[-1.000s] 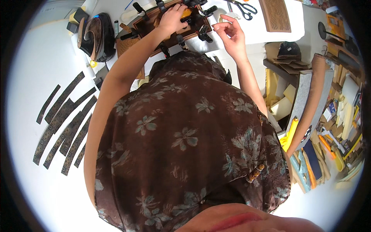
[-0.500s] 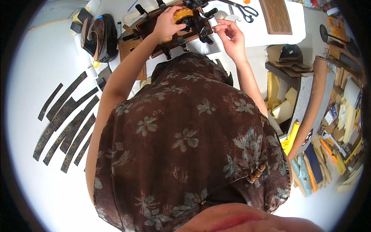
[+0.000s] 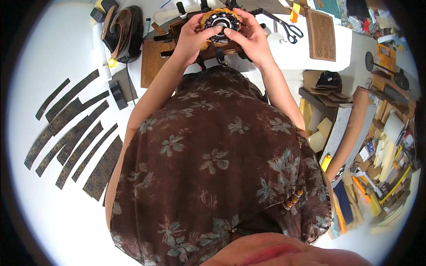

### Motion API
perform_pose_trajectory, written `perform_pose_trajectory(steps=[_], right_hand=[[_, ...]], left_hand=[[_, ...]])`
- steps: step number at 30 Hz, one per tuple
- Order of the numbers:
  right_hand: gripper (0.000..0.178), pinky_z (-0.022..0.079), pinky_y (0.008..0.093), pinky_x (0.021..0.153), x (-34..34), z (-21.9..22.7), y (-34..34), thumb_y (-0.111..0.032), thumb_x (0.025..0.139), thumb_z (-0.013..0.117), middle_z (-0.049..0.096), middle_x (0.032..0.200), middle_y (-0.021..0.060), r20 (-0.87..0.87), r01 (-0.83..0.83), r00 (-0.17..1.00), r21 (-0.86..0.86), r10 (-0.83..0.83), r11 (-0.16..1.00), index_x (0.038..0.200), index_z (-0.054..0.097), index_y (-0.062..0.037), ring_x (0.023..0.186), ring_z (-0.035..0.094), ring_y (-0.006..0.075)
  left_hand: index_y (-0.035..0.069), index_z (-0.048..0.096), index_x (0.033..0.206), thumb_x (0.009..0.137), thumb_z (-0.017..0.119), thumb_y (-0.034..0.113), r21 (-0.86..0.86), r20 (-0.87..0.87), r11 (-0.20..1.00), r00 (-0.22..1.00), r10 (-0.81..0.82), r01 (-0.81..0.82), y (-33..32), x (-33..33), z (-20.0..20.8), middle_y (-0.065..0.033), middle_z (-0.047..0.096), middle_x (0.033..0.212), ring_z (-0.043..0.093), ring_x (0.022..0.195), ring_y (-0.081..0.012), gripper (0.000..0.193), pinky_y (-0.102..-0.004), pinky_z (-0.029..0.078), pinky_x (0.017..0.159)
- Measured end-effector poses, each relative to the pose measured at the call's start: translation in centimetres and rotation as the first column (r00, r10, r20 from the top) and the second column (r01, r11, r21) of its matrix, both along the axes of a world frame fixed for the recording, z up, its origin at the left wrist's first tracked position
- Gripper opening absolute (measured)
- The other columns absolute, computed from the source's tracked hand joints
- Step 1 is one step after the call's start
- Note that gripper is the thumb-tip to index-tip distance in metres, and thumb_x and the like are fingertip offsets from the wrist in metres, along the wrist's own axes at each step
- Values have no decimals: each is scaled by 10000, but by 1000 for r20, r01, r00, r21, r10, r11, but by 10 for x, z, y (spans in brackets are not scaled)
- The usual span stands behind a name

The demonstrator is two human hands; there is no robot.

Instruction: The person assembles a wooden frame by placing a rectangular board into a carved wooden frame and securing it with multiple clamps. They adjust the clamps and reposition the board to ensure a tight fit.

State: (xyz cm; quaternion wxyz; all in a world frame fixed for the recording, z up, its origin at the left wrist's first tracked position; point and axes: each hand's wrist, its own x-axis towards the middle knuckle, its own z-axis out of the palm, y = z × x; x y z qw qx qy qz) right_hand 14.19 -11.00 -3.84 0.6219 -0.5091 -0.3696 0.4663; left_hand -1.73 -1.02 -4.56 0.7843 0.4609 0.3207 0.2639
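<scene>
Between my two hands is a round ornament (image 3: 220, 20) with an amber-yellow rim, dark beads and a pale ring at its middle. My left hand (image 3: 195, 36) closes round its left side, with the thumb across its face. From the right, my right hand (image 3: 252, 39) grips it, with that thumb pressed near the centre. Below the ornament lies a dark brown wooden frame (image 3: 217, 52), mostly hidden by my hands. Several black clamps (image 3: 220, 55) are fixed along its edges.
Black scissors (image 3: 290, 32) and a carved brown panel (image 3: 321, 35) lie to the right. An iron-like dark appliance (image 3: 124, 35) stands at left, near patterned dark strips (image 3: 73, 119). Another carved panel (image 3: 153, 62) lies beside the frame. Shelves of scraps (image 3: 381, 146) fill the right side.
My right hand has moved left from beside the clamps and taken hold of the round ornament. The ornament has turned, so its beaded face now shows. The view has shifted slightly.
</scene>
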Motion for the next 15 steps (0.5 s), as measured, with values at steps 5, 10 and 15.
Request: perform_pose_trajectory(steps=[5,10,15], right_hand=[[445,531,285,881,8,12,0,-24,869,718,676,1113,69,-260,49,961,-161,-90,986,1291,583,-57,1023,639,140],[462,538,283,874,8,14,-3,-54,859,746,658,1163,69,-225,36,971,-191,-79,981,1291,585,-70,1022,640,136],[453,534,316,883,12,22,-8,-242,941,690,631,1226,42,-171,-19,985,-214,-18,977,1355,562,-110,1070,620,141]], left_hand=[[-2,488,1364,943,668,184,-179,91,980,993,-73,89,2,-14,9,-61,598,1253,579,1149,-150,495,-342,473,1004],[4,473,1388,991,600,215,-247,210,955,971,-112,163,2,-16,12,-43,576,1282,565,1181,-162,467,-383,461,1036],[29,468,1399,983,618,160,-128,178,978,974,-140,164,1,-22,0,-38,582,1247,563,1172,-156,461,-376,470,1029]])
